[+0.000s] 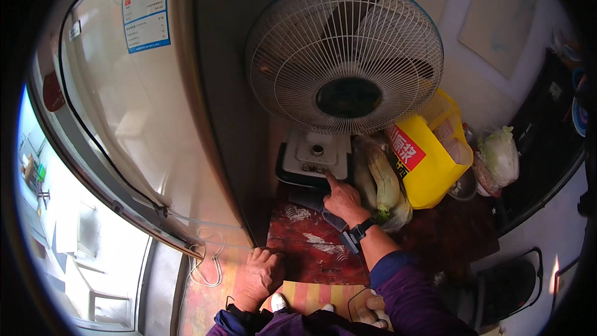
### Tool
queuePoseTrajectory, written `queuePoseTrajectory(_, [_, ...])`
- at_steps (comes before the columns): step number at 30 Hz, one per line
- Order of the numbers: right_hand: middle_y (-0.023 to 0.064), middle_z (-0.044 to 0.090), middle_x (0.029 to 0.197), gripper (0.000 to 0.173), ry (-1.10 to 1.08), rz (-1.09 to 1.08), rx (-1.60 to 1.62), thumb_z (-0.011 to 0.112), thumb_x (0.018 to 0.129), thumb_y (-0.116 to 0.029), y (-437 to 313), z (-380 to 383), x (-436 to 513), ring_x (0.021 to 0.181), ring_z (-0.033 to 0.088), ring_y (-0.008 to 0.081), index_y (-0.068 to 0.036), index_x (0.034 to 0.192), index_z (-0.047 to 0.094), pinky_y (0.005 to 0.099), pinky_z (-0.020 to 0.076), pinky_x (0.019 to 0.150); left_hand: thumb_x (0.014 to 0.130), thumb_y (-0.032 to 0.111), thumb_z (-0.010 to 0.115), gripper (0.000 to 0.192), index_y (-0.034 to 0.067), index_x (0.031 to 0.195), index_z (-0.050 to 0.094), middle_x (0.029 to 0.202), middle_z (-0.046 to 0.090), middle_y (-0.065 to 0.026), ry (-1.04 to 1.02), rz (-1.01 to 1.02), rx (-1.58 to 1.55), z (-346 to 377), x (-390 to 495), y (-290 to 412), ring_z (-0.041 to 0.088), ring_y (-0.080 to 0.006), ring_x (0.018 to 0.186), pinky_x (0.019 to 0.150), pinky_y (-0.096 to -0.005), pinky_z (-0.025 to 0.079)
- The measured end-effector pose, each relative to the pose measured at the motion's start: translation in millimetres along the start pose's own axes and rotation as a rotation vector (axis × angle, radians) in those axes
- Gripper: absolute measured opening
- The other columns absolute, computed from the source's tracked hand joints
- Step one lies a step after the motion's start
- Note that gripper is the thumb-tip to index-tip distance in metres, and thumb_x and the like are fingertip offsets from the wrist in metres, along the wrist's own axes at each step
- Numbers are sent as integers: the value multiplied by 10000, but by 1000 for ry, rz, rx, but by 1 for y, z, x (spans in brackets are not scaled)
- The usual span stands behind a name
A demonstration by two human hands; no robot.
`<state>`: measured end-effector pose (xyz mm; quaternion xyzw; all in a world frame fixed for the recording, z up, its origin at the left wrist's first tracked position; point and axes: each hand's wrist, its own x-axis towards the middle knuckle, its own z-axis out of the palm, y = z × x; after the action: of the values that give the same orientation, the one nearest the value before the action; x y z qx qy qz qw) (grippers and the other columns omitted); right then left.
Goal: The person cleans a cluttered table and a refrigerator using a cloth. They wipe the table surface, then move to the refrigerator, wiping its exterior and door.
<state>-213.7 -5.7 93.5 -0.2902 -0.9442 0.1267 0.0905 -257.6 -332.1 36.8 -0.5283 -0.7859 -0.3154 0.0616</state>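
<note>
A table fan (345, 56) with a white wire guard and dark blades stands on a worn red wooden table (317, 252). My right hand (344, 198) reaches over the table, its index finger stretched onto the row of push buttons on the fan's base (315, 151), below a round knob. No object is in that hand; a dark band is on the wrist. My left hand (263, 273) rests at the table's near left corner, beside the lower edge of a refrigerator door, fingers bent and partly hidden. Whether it grips the corner is not plain.
Right of the fan base lie long pale-green vegetables (385, 182) in clear plastic, a yellow bag (433, 163), a metal bowl (464, 186) and a wrapped cabbage (499, 156). The refrigerator (140, 102) stands at left. A folding chair (508, 284) is at lower right, a white cord (205, 266) on the floor.
</note>
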Motion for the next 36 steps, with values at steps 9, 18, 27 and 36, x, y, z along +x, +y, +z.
queuePoseTrajectory(9, [270,713,1232,783,-46,12,-11,648,826,-156,-4,-2,3,1129,681,436,-79,1582,457,522,557,954,804,184,739,272,128,1070,740,1017,651,-85,-85,-27,53,-7,12,7,598,-320,1027,903,-450,489])
queuePoseTrajectory(18, [266,695,1268,802,50,14,90,677,827,-150,8,10,-4,1165,664,442,-134,1595,447,498,543,993,823,187,730,267,140,1085,735,1004,640,-92,-50,47,69,-2,20,4,593,-317,1034,914,-455,470])
queuePoseTrajectory(27, [226,754,1075,401,459,45,384,737,855,-146,26,-26,23,1032,717,434,-54,1245,734,463,575,914,793,164,750,268,139,1059,739,968,626,-86,33,66,45,4,19,0,592,-316,992,879,-455,472])
queuePoseTrajectory(36, [232,658,1297,406,496,-362,76,709,859,-98,16,17,44,1284,587,445,-25,1254,651,527,512,1067,800,185,759,263,144,1059,738,934,608,-75,17,35,42,-2,22,3,583,-309,954,866,-444,473])
